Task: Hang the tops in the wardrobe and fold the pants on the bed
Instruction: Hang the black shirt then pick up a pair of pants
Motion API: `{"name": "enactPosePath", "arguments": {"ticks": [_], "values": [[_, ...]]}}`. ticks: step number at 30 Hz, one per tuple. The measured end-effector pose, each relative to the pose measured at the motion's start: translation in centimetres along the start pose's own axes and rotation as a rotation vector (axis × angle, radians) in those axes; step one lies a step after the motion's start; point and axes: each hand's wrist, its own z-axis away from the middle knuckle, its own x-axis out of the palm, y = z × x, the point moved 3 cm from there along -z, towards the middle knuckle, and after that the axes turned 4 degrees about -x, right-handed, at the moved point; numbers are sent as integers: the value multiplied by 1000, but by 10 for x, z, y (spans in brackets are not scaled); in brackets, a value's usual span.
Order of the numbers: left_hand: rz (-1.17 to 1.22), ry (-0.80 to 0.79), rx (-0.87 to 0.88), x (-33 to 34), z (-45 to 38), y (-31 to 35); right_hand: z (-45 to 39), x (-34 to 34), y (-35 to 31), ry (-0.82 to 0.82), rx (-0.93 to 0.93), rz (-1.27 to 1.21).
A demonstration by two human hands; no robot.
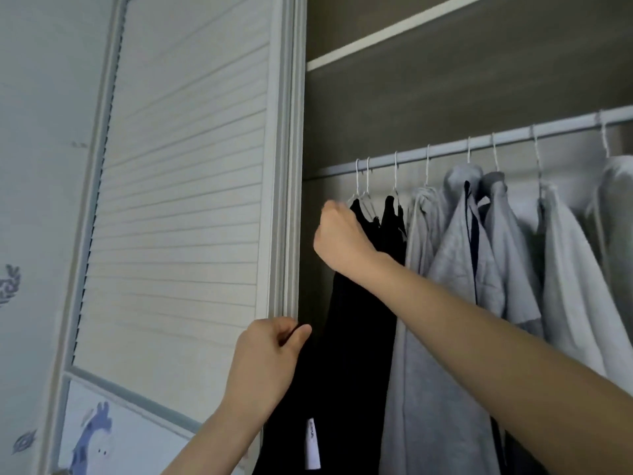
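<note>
A black top [356,337] hangs on a white hanger [359,186] at the left end of the wardrobe rail [445,150]. My right hand [340,234] is curled at the top's left shoulder, gripping the cloth or the hanger arm there. Lower down, my left hand [270,361] pinches the black top's left edge between thumb and fingers. A second black garment [394,224] hangs just to the right. Several grey tops [479,255] fill the rail further right. No pants or bed are in view.
The louvred sliding door [185,186] stands left of the opening, its frame [287,166] close to my left hand. A shelf edge [394,32] runs above the rail. A wall with blue decals [92,437] lies at the far left.
</note>
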Motion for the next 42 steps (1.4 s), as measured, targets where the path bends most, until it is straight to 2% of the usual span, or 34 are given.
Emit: {"name": "enactPosePath", "arguments": {"ticks": [4, 8, 10, 13, 19, 24, 26, 28, 31, 36, 39, 42], "values": [[-17, -19, 4, -1, -16, -8, -62, 29, 14, -23, 115, 138], [27, -74, -20, -2, -21, -13, -95, 55, 43, -224, 361, 365], [44, -86, -23, -3, -22, -14, -101, 61, 58, -288, 426, 335], [31, -81, -11, -3, -24, -13, -103, 61, 77, -296, 482, 282], [39, -79, -23, -4, -23, -17, -109, 65, 100, -131, 515, -46], [9, -54, -21, -6, -25, -17, -111, 47, 88, 135, 491, -486], [2, -52, -41, -7, -25, -16, -104, 38, 75, 172, 468, -634], [2, -43, -75, -6, -22, -11, -84, 25, 59, 176, 457, -770], [155, -82, -238, -3, -12, -8, -34, 1, 36, 165, 473, -948], [198, -163, -330, 17, 21, 14, 118, -58, 25, 82, 458, -1231], [260, -168, -405, 27, 37, 21, 194, -92, 32, 51, 546, -1374], [311, -133, -484, 33, 59, 23, 259, -108, 50, -92, 584, -1553]]}}
